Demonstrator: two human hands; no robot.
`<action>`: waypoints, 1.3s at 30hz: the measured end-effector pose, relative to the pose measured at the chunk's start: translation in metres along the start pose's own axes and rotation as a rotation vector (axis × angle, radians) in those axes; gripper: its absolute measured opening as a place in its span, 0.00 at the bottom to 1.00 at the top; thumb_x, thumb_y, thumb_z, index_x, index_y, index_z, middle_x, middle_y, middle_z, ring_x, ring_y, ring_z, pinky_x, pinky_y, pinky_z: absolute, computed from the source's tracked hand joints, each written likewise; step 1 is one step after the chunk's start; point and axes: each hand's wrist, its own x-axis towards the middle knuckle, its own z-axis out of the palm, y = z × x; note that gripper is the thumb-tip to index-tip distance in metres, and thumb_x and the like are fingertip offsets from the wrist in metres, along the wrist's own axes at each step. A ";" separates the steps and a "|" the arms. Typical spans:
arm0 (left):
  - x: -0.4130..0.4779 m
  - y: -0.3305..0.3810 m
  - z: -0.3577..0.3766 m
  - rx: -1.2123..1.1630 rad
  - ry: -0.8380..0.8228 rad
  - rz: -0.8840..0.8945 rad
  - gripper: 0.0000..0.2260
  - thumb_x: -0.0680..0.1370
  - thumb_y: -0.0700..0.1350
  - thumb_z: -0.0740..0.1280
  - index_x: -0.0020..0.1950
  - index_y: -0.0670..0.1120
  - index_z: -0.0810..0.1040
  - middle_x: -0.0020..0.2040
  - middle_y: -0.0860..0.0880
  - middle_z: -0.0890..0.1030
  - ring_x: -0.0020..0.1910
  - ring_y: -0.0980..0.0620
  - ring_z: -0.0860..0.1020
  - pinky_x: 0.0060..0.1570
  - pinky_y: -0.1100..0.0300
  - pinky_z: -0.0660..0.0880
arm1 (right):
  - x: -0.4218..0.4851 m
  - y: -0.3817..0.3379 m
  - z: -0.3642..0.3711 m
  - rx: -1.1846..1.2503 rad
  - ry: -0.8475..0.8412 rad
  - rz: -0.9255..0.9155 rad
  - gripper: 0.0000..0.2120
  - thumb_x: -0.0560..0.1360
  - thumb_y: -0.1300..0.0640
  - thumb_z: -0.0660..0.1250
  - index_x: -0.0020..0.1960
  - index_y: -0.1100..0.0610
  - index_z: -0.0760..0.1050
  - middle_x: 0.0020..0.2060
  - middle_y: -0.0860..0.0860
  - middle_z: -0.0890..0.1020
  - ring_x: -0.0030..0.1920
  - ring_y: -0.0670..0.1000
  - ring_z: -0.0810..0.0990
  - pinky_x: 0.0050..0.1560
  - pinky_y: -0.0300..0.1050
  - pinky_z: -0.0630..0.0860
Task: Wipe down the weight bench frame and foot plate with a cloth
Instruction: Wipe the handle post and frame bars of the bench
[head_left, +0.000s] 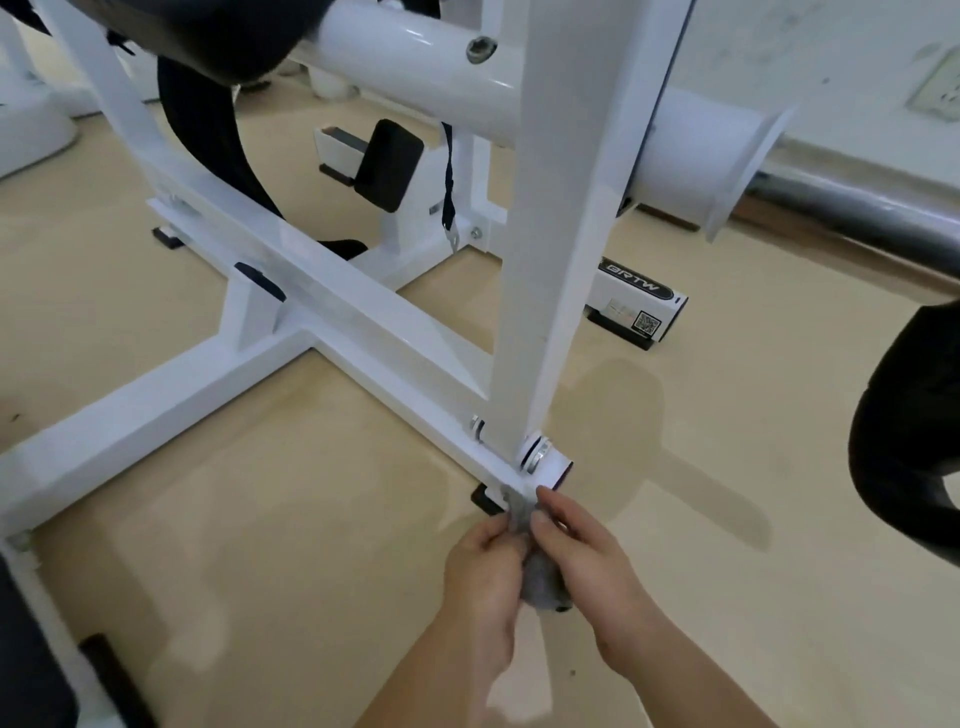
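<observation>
The white weight bench frame (332, 312) fills the view, with a floor rail running down to a near end where a tall upright post (550, 249) is bolted on. Both my hands hold a small grey cloth (540, 577) bunched between them, just below the rail's near end. My left hand (485, 577) grips its left side and my right hand (587, 556) pinches its top edge against the rail end. A black rubber foot (484, 500) shows under that end. No foot plate can be told apart for certain.
A beige floor (270, 519) lies all around. A chrome bar (857, 213) sticks out at the right from a white sleeve. Black pads sit at the top left, right edge and bottom left. A labelled white base tube (639, 301) lies behind the post.
</observation>
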 end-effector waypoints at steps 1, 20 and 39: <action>0.001 0.003 0.001 -0.005 -0.077 -0.022 0.09 0.81 0.35 0.67 0.57 0.42 0.86 0.52 0.42 0.87 0.51 0.44 0.87 0.51 0.51 0.82 | 0.001 0.006 -0.002 -0.025 0.017 -0.011 0.16 0.81 0.53 0.69 0.68 0.46 0.77 0.59 0.43 0.84 0.58 0.43 0.83 0.58 0.43 0.80; 0.046 0.001 -0.037 0.362 0.238 0.153 0.18 0.79 0.39 0.63 0.67 0.51 0.75 0.58 0.49 0.81 0.54 0.46 0.81 0.55 0.55 0.78 | 0.071 0.043 0.020 -0.763 0.252 -0.413 0.30 0.86 0.54 0.52 0.83 0.57 0.45 0.83 0.48 0.41 0.81 0.48 0.35 0.78 0.40 0.38; 0.039 -0.004 -0.047 0.352 0.239 0.115 0.18 0.81 0.39 0.61 0.71 0.47 0.72 0.59 0.43 0.81 0.51 0.46 0.81 0.58 0.55 0.77 | 0.046 0.089 0.024 -1.025 0.273 -0.803 0.23 0.78 0.61 0.59 0.73 0.61 0.70 0.73 0.56 0.73 0.76 0.57 0.65 0.78 0.45 0.51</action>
